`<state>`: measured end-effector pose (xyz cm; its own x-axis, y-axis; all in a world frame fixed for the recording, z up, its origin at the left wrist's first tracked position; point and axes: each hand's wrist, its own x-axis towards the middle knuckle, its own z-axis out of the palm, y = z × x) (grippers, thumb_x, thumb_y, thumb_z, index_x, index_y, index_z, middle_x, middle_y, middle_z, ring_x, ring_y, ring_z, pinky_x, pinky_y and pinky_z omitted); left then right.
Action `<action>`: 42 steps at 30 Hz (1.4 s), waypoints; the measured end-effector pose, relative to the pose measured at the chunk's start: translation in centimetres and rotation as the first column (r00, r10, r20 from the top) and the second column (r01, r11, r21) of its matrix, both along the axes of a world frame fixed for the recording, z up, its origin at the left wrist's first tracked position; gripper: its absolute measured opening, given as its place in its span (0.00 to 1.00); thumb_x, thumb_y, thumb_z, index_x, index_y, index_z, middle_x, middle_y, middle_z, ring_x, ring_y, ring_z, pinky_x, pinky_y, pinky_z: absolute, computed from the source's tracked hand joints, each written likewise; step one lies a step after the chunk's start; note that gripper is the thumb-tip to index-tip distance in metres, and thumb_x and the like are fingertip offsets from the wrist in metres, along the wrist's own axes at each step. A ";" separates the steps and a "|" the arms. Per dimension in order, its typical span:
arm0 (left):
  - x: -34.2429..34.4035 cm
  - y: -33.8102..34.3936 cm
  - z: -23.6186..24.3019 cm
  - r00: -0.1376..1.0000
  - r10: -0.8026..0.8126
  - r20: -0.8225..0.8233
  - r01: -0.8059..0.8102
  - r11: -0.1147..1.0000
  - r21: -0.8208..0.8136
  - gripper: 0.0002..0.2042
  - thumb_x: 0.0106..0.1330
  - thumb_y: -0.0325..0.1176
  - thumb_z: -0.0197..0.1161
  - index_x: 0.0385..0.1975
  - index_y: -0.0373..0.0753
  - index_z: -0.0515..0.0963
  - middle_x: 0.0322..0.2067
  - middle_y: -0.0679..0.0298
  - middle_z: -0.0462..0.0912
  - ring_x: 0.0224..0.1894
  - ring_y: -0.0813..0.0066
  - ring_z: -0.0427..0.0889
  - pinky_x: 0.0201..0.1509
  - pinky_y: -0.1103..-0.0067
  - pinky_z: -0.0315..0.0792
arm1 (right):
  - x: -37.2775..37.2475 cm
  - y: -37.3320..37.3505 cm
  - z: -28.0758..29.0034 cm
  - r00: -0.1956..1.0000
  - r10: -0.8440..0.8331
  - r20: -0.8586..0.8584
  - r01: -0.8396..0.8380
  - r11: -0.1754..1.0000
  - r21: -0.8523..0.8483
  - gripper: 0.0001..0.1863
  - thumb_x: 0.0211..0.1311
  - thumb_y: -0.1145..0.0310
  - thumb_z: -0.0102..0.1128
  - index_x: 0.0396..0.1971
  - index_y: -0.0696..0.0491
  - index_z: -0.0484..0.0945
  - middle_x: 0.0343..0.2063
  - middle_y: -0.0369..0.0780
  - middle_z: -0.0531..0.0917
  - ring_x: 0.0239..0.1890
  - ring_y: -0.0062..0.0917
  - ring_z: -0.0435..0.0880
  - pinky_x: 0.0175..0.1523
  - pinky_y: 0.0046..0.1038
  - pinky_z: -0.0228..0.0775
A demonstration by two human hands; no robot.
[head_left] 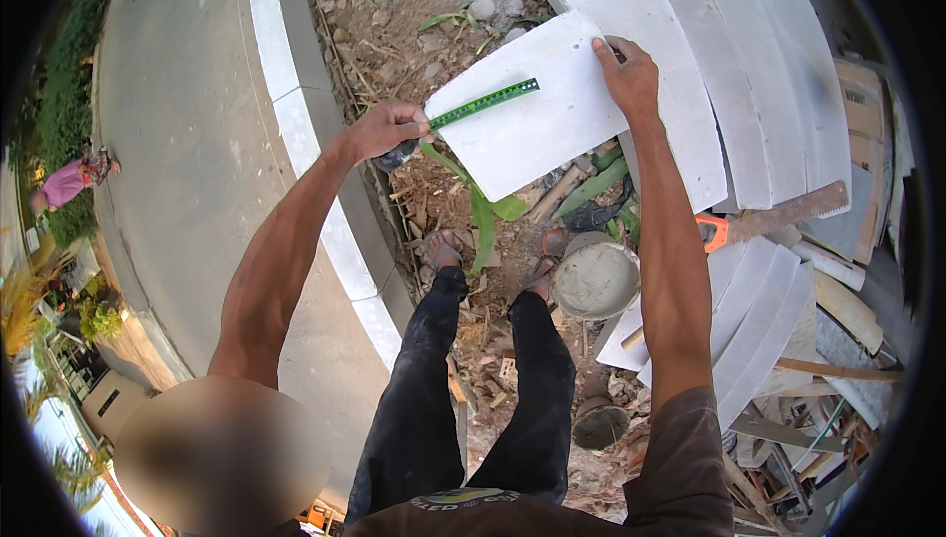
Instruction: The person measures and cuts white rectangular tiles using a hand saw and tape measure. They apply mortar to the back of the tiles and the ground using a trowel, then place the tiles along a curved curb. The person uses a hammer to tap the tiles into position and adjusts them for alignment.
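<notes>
A white, slightly tapered slab (537, 153) is held at an angle over the stacked slabs and rubble. My left hand (389, 131) is closed on the end of a green strip like a measuring tape (483, 103), which lies diagonally across the slab's face, at the slab's left edge. A dark object shows just under that hand; I cannot make out what it is. My right hand (631, 77) grips the slab's upper right edge, thumb on its face.
Larger white slabs (759, 94) lie stacked at right, near an orange-handled saw (711, 231), a grey-filled bucket (595, 281) and scrap boards. Leaves and rubble surround my feet. A kerb (284, 54) and pavement run along the left, where a person in pink (64, 182) is visible.
</notes>
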<state>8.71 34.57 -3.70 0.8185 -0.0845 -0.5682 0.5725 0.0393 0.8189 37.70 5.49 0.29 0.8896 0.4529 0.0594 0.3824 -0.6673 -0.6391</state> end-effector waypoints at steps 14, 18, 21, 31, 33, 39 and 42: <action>-0.5 -0.4 1.5 0.994 0.061 -0.093 -0.065 0.997 -0.040 0.07 0.75 0.33 0.62 0.39 0.36 0.82 0.35 0.66 0.87 0.33 0.81 0.84 0.40 0.81 0.79 | -10.0 1.1 4.3 0.951 0.304 -0.057 -0.297 0.949 0.110 0.28 0.57 0.79 0.68 0.61 0.55 0.78 0.52 0.47 0.82 0.53 0.38 0.83 0.60 0.35 0.75; 0.2 0.2 1.4 0.991 0.043 -0.127 -0.049 0.998 -0.046 0.07 0.75 0.31 0.61 0.39 0.36 0.82 0.36 0.65 0.88 0.34 0.81 0.85 0.43 0.81 0.81 | -8.8 3.6 2.0 0.917 0.392 0.078 -0.399 0.909 0.120 0.24 0.60 0.81 0.65 0.57 0.54 0.81 0.48 0.43 0.84 0.44 0.30 0.84 0.52 0.30 0.77; -0.1 0.2 1.4 0.988 0.058 -0.146 -0.068 0.996 -0.061 0.06 0.74 0.32 0.62 0.39 0.36 0.82 0.37 0.64 0.88 0.34 0.81 0.85 0.42 0.81 0.81 | -8.6 4.5 1.2 0.912 0.409 0.047 -0.411 0.898 0.156 0.21 0.60 0.81 0.64 0.54 0.55 0.83 0.46 0.43 0.84 0.42 0.30 0.85 0.51 0.29 0.78; -0.4 -0.1 0.9 0.993 0.057 -0.105 -0.065 0.995 -0.078 0.06 0.73 0.32 0.63 0.39 0.36 0.82 0.37 0.64 0.88 0.34 0.80 0.86 0.40 0.82 0.81 | -8.6 5.4 0.8 0.919 0.379 0.109 -0.390 0.913 0.116 0.17 0.61 0.82 0.62 0.50 0.57 0.85 0.41 0.43 0.85 0.39 0.30 0.86 0.48 0.30 0.79; -0.4 -0.1 0.7 0.994 0.056 -0.097 -0.064 0.995 -0.082 0.06 0.73 0.32 0.63 0.40 0.36 0.82 0.38 0.64 0.88 0.34 0.80 0.86 0.40 0.82 0.81 | -8.5 5.5 0.4 0.919 0.367 0.146 -0.384 0.918 0.104 0.16 0.61 0.81 0.62 0.49 0.56 0.85 0.40 0.43 0.85 0.38 0.30 0.86 0.47 0.29 0.79; -0.4 -0.1 0.4 0.994 0.059 -0.089 -0.064 0.997 -0.048 0.07 0.74 0.33 0.62 0.40 0.36 0.82 0.38 0.63 0.88 0.35 0.79 0.86 0.40 0.81 0.82 | -8.9 5.7 0.4 0.938 0.306 0.161 -0.315 0.948 0.036 0.12 0.59 0.78 0.63 0.43 0.56 0.87 0.35 0.45 0.85 0.35 0.35 0.85 0.45 0.33 0.78; -0.5 -0.2 0.3 0.992 0.064 -0.110 -0.071 0.996 -0.059 0.07 0.74 0.32 0.62 0.41 0.35 0.82 0.38 0.62 0.88 0.35 0.79 0.86 0.40 0.81 0.82 | -9.3 5.8 0.9 0.950 0.283 0.133 -0.288 0.957 0.021 0.11 0.58 0.77 0.62 0.40 0.57 0.88 0.34 0.47 0.84 0.39 0.42 0.85 0.48 0.39 0.78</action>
